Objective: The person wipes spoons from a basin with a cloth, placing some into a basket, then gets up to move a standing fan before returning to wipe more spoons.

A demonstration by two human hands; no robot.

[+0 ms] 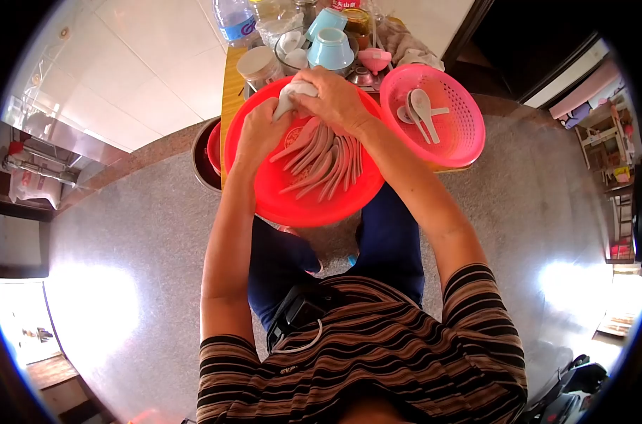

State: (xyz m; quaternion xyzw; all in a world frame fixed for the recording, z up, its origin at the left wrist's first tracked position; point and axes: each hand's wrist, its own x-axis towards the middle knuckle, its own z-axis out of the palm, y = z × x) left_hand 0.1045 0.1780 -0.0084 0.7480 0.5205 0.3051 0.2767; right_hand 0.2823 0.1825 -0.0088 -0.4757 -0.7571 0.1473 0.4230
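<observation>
From my feed, the pale spoons lie nearest, fanned out in the red basin. Past them, above its far side, the left hand and right hand share the grip, both clamped on a white piece; I can't tell spoon from cloth. I'd hold it low over the basin, pinched firmly, since it may be slick. Grey floor spreads around the wooden surface, which carries a pink basket at right and blue bowls farther off.
</observation>
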